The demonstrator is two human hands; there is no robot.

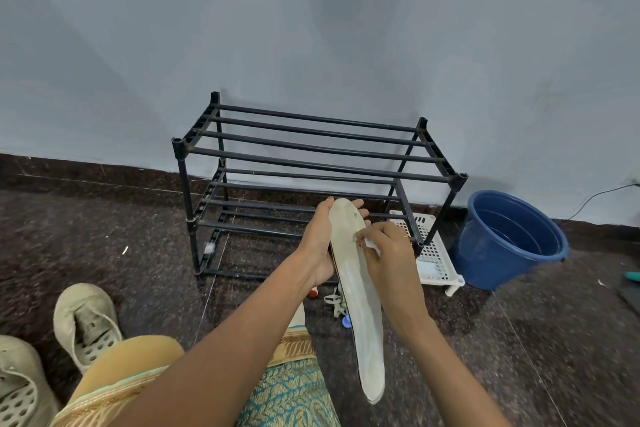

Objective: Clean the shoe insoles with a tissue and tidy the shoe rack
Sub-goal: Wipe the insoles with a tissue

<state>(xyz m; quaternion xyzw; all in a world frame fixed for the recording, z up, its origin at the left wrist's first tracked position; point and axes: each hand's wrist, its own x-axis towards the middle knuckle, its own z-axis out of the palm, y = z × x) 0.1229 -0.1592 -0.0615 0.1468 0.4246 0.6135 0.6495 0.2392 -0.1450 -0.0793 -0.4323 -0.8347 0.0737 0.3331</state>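
- The wiping step is in hand: the person holds one pale insole lengthwise in front of the body. Its far end is up by the shoe rack and its near end hangs over the lap.
- The left hand cups the far end from below and from the left. Its fingers wrap round the tip, so their ends show on the right edge.
- The right hand has its fingers bunched, pinching a small white tissue and pressing it to the insole's upper face, toward the far half.
- Judging by the faint grey smears along the near half, the next move is probably a firm stroke down toward the near end, with the left hand bracing so the thin insole does not bend.
- The rack stands against the wall with both tiers bare, so the tidying looks not yet begun. Two worn beige shoes lie near left on the dark floor, the nearer one cut off by the frame.
- Most of the tissue is hidden inside the fingers, so how soiled it is cannot be told.
- Under the insole lie laces and small red and blue bits, too covered to name.
- A white slotted basket sits partly behind the rack's right leg, beside a blue bucket to its right.
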